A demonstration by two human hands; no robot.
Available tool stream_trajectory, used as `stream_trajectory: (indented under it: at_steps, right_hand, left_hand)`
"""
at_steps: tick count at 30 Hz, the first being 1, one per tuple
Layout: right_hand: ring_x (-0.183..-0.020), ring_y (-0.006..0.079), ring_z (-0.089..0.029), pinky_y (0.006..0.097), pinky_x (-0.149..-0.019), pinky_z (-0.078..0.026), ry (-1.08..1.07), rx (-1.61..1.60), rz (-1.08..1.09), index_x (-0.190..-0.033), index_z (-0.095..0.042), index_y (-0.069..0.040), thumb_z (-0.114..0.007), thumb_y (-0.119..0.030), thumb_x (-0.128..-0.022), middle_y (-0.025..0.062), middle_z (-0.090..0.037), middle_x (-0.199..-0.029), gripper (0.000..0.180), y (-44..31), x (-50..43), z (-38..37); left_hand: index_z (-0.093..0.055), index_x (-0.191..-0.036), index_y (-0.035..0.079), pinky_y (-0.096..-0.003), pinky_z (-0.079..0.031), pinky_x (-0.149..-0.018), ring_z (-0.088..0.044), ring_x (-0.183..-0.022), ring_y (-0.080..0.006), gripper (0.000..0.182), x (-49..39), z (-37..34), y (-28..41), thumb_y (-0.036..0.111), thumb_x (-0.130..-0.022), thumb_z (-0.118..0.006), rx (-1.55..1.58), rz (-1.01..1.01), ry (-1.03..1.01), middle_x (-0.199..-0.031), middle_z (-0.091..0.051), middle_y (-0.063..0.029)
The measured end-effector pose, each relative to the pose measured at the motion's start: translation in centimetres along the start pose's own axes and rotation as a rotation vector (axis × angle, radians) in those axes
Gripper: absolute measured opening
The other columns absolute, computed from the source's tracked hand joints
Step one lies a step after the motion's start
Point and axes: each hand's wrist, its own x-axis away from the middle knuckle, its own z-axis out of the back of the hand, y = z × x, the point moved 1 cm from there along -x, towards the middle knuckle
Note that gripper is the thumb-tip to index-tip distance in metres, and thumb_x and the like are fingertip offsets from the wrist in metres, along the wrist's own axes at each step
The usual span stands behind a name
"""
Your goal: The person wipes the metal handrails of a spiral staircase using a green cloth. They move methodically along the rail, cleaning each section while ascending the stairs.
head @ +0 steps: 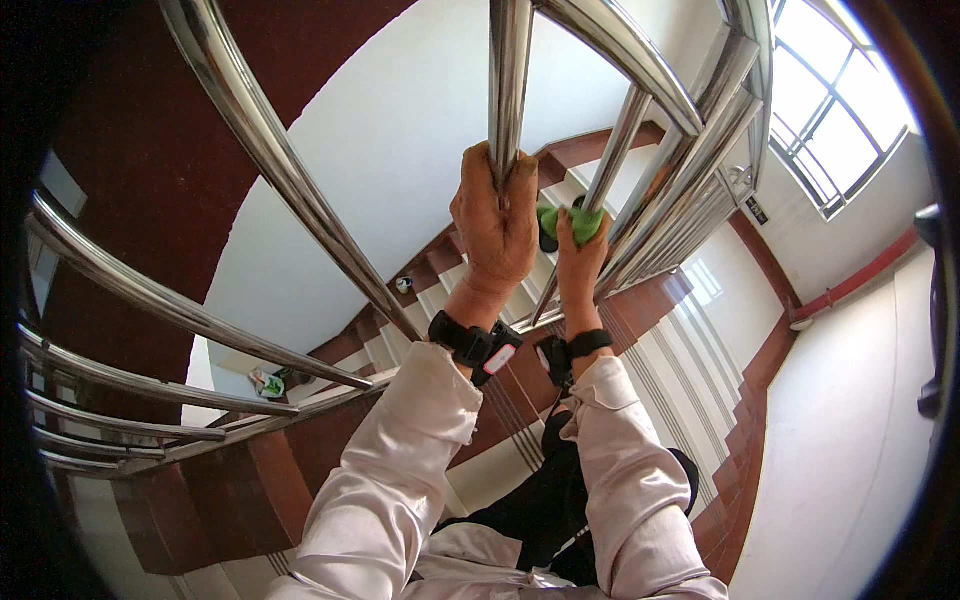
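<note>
My left hand (491,225) is wrapped around a polished stainless steel baluster (511,90) in the middle of the view. To its right and lower down, my right hand (581,262) grips a green cloth (586,225), which is pressed around another steel baluster (621,146). Part of the cloth is hidden by my fingers. Above both hands, a steel rail (622,41) slopes away to the right. Each wrist wears a black strap with a small device, below light satin-like sleeves.
More balusters (292,180) curve down on the left. Stone stairs (675,367) with red-brown edging descend on the right, beside a white wall (832,420). A window (836,97) is at upper right. A small can (404,285) and a plastic bag (268,384) lie beyond the railing.
</note>
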Motion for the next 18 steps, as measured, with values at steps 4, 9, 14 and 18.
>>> stream_trajectory:
  at_steps: [4, 9, 14, 18]
  right_hand:
    - [-0.079, 0.0325, -0.064, 0.0406, -0.070, -0.050, -0.130, 0.074, -0.146, -0.108, -0.051, -0.002, -0.074, -0.033, -0.091, 0.0165, -0.063, -0.084, 0.042, 4.1, 3.7, 1.1]
    - [-0.080, 0.0268, -0.062, 0.0384, -0.071, -0.050, -0.125, 0.082, -0.101, -0.110, -0.052, -0.002, -0.072, -0.031, -0.093, 0.0141, -0.064, -0.088, 0.039, 0.4, 1.4, 1.0]
    - [-0.081, 0.0155, -0.055, 0.0319, -0.072, -0.049, -0.023, -0.060, 0.040, -0.108, -0.053, -0.001, -0.071, -0.023, -0.094, 0.0088, -0.060, -0.089, 0.033, -3.7, -3.2, 0.3]
    - [-0.079, 0.0296, -0.064, 0.0392, -0.069, -0.049, 0.018, 0.024, 0.044, -0.108, -0.051, -0.002, -0.068, -0.024, -0.094, 0.0177, -0.063, -0.088, 0.031, 0.8, 0.6, -0.1]
  left_hand:
    - [-0.050, -0.100, 0.001, -0.0277, -0.040, -0.052, -0.048, -0.056, -0.0110, 0.020, -0.2, -0.2, 0.2, 0.019, -0.100, -0.058, -0.020, 0.004, 0.029, -0.067, -0.049, -0.0037]
    - [-0.051, -0.096, 0.004, -0.0250, -0.034, -0.049, -0.039, -0.057, -0.0049, 0.018, -0.3, -0.5, 0.2, 0.020, -0.102, -0.054, 0.027, 0.004, 0.042, -0.065, -0.045, 0.0027]
    - [-0.052, -0.098, 0.006, -0.0222, -0.034, -0.049, -0.040, -0.056, -0.0036, 0.017, -0.1, -0.5, -0.3, 0.022, -0.103, -0.054, 0.055, 0.041, 0.040, -0.066, -0.046, 0.0036]
    - [-0.050, -0.100, 0.002, -0.0243, -0.036, -0.051, -0.043, -0.056, -0.0070, 0.018, 0.0, -0.4, -0.7, 0.017, -0.100, -0.058, 0.039, -0.004, 0.038, -0.067, -0.050, -0.0010]
